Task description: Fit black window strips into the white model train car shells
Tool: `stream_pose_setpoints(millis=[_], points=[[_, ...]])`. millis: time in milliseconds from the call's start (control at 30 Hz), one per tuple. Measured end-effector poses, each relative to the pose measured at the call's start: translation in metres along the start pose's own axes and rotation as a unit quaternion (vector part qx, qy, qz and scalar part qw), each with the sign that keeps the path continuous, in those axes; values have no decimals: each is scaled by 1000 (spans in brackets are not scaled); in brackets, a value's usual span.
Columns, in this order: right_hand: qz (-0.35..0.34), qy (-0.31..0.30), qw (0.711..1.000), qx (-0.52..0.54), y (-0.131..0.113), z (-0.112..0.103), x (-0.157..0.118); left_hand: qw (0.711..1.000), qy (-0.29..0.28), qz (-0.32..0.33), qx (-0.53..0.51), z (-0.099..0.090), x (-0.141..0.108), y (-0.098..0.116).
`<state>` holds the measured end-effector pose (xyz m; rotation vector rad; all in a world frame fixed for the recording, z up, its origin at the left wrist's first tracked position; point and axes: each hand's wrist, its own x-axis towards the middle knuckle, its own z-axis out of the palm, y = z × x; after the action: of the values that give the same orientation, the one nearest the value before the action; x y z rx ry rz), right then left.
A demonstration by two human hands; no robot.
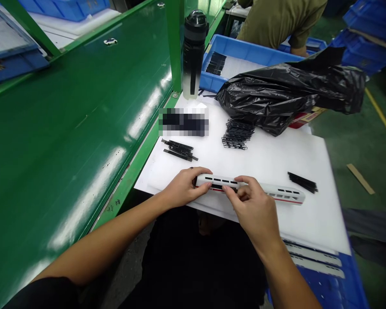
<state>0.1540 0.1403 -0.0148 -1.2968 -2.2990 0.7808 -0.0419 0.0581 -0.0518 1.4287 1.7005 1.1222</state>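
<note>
A long white train-shaped shell [286, 189] with a red stripe and window openings lies across the front of the white table sheet. My left hand [188, 184] grips its left end, thumb on the near side. With thumb and fingers my right hand [254, 201] pinches near the shell's middle, at a dark strip [217, 187] along the lower windows. Beyond the shell are a pile of black window frames [238, 134] and a small stack of dark strips [180, 149]. More black strips [302, 182] lie to the right.
A dark bottle [194, 56] stands by a green post. Behind the sheet are a crumpled black plastic bag [276, 92] and a blue bin [244, 53]. A green partition [67, 128] runs along the left. More white shells [315, 257] lie below the right edge. Another person sits at the back.
</note>
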Motion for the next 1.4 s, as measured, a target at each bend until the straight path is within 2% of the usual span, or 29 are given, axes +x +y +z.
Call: stream_pose_setpoints(millis=[133, 233, 333, 400, 600, 800, 867, 1067, 1233, 1400], points=[[-126, 5, 982, -143, 9, -13, 13, 1000, -5, 10, -3, -1, 0, -2], [-221, -59, 962, -147, 17, -26, 29, 1000, -19, 21, 0, -3, 0, -3], [-224, -172, 954, -100, 21, -35, 42, 999, -30, 31, 5, -4, 0, -5], [-199, -210, 955, -62, 22, -36, 45, 999, -35, 37, 7, -5, -1, -5], [-222, -174, 959, -20, 30, -34, 36, 994, -77, 76, 22, -11, -2, 2], [-216, -230, 948, -47, 36, -47, 36, 992, -87, 86, 22, -13, -4, 6], [-215, -231, 947, -58, 38, -47, 38, 992, -88, 86, 26, -12, -5, 5], [-262, -161, 950, -57, 44, -37, 35, 991, -86, 92, 33, -10, -5, 4], [-270, -159, 944, -105, 36, -35, 29, 992, -71, 99, 30, -8, -6, 5], [-297, -113, 940, -120, 26, -21, 25, 993, -65, 88, 43, -6, -6, 4]])
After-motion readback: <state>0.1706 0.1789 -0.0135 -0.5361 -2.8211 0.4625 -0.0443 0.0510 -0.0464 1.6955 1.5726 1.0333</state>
